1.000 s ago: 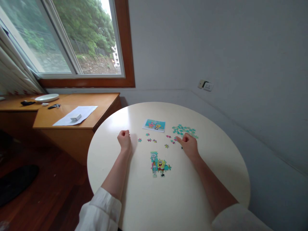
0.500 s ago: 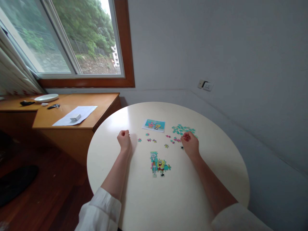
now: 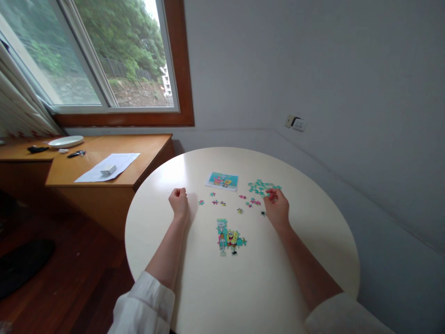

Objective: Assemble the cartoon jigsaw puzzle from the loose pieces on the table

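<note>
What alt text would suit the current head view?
Partly assembled cartoon puzzle on a round pale table, with a picture card and loose pieces beyond it. The right hand is at a pile of teal pieces; the left hand is curled.

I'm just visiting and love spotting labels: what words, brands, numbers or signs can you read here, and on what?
None can be read.
Picture card: any lettering is too small.
Part-built puzzle: cartoon figures, no legible words.
White box and paper: no legible print.

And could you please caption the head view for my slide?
Right hand by loose teal pieces, left hand curled, part-built puzzle on round table.
</note>
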Tool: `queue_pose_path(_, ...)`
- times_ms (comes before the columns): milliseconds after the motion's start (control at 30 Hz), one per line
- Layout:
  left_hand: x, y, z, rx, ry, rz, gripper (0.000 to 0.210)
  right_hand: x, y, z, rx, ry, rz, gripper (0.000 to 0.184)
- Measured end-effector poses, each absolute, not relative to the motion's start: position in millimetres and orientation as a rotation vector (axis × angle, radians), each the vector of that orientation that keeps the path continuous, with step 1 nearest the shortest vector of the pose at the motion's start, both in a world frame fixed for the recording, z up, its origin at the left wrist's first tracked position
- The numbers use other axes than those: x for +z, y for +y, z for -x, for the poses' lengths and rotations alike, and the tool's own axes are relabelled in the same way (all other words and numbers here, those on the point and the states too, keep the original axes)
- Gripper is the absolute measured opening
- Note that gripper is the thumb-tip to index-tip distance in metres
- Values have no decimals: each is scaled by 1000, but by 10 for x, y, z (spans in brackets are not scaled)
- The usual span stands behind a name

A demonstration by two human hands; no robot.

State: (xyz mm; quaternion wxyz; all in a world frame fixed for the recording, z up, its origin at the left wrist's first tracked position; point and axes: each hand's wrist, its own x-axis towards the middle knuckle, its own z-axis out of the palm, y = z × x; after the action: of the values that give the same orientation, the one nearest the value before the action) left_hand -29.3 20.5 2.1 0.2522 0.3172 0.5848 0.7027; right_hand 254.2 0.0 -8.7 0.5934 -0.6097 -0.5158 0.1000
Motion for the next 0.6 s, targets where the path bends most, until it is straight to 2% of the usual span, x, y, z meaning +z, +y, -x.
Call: queue_pose_path(600,17,207,296,1922,1579,-852,19,-62,-15,-2525,244,-1192,1407,18)
